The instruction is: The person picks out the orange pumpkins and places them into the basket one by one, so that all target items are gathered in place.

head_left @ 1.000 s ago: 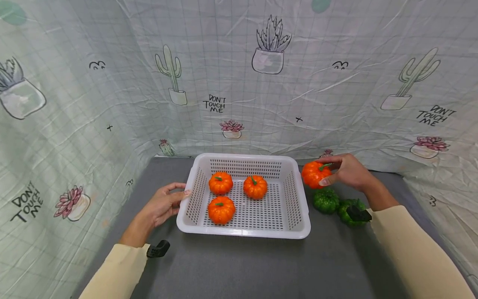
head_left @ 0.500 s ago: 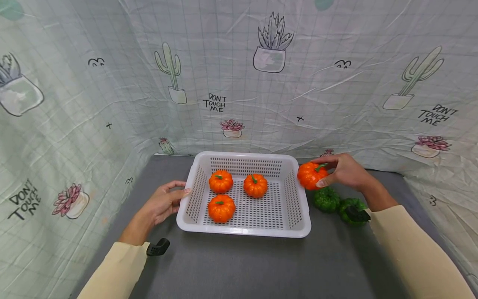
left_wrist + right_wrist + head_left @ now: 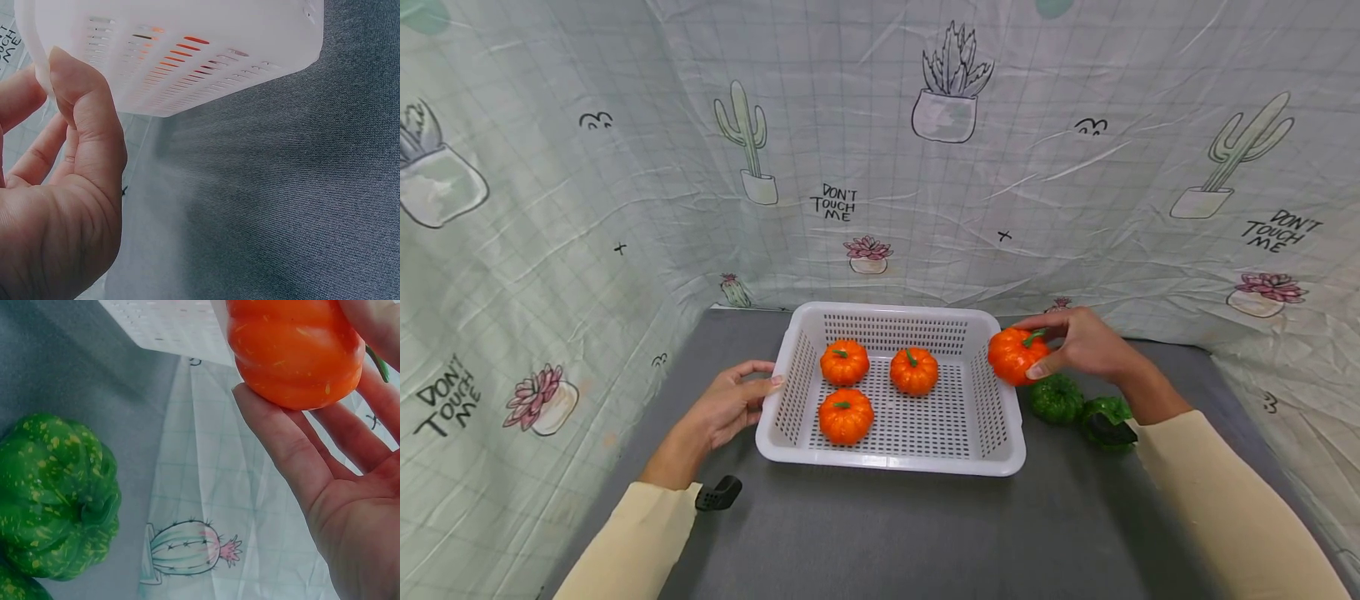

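A white perforated plastic basket [image 3: 891, 462] stands on the dark grey table, with three small orange pumpkins [image 3: 846, 417] inside it. Its left rim is pinched between the thumb and fingers of my left hand [image 3: 733, 406], which the left wrist view shows from below. My right hand [image 3: 1086, 346] grips a fourth orange pumpkin [image 3: 1015, 357] with a green stem, raised at the basket's right rim and overlapping it in the head view. Under the right hand, two green pumpkins lie on the table; the nearer-to-basket green pumpkin [image 3: 56, 494] shows yellow speckles in the right wrist view.
The other green pumpkin [image 3: 1108, 421] is partly covered by a black wrist device [image 3: 1112, 429] at the right cuff. A patterned cloth [image 3: 880, 167] with cactus drawings hangs behind and at both sides. The grey table [image 3: 887, 533] extends in front of the basket.
My right hand has carried its orange pumpkin leftward, from beside the basket to over its right rim. The left hand keeps its hold on the left rim.
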Demonstrator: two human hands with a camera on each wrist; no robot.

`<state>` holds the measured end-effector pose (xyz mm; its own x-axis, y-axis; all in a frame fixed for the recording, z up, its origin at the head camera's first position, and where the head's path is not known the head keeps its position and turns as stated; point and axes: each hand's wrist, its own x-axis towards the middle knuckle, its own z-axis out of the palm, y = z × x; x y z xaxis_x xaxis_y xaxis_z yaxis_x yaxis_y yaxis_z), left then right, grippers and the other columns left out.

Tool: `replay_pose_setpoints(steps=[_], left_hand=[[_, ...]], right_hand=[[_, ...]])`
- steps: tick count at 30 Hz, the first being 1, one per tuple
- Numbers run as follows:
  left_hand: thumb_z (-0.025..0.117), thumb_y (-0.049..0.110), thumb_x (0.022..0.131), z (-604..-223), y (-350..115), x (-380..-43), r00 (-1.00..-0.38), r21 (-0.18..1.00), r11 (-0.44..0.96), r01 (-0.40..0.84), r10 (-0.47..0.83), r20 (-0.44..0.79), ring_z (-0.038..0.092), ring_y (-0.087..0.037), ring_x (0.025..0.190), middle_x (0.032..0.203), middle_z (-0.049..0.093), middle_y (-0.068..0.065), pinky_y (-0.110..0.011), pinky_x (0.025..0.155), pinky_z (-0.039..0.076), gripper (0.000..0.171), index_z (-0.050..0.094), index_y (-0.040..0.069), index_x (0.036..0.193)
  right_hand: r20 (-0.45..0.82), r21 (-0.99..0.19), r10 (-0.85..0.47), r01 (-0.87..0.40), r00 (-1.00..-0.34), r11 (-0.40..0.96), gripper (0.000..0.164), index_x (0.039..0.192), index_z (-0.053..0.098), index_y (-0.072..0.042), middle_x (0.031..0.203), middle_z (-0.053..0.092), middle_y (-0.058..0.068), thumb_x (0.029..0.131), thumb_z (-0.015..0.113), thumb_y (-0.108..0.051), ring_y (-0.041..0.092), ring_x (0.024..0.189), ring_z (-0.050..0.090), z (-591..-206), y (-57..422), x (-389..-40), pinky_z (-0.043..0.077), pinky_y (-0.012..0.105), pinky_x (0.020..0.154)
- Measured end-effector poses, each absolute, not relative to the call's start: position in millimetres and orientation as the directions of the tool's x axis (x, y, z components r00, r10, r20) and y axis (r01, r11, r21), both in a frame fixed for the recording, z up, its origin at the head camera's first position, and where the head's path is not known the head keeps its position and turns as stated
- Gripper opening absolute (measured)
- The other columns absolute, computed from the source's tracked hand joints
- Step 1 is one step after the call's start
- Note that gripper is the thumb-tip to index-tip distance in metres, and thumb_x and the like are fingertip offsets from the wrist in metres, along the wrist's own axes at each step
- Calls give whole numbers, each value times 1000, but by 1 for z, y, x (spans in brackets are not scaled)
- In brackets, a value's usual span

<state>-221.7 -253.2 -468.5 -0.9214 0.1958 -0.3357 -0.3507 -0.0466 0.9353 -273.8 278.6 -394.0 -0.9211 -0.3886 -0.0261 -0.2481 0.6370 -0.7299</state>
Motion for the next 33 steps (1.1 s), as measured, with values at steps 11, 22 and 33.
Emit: replay_pose_setpoints(steps=[11, 22, 33], left_hand=[[73, 19, 99, -470, -253, -221, -922, 935, -50, -351, 193, -336, 74, -15, 94, 107, 73, 2, -37, 81, 62, 44, 51, 10, 136], [72, 19, 100, -472, -253, -222, -922, 934, -35, -355, 177, -344, 74, -17, 94, 110, 72, 0, -39, 82, 62, 43, 51, 11, 136], [74, 19, 99, -475, -252, -222, -925, 937, -31, -349, 172, -339, 74, -17, 92, 110, 73, 0, -39, 82, 62, 45, 50, 11, 136]], right_hand=[[2, -721, -441, -307, -898, 622, 63, 130, 72, -6, 118, 73, 18, 71, 96, -15, 30, 93, 71, -394, 269, -272, 61, 31, 75], [-16, -742, -483, -313, -875, 593, 63, 131, 71, -5, 116, 76, 18, 72, 94, -14, 28, 94, 70, -394, 258, -271, 62, 32, 76], [-34, -749, -495, -305, -868, 588, 62, 130, 72, -4, 113, 77, 17, 74, 94, -17, 29, 95, 71, -391, 245, -270, 63, 32, 75]])
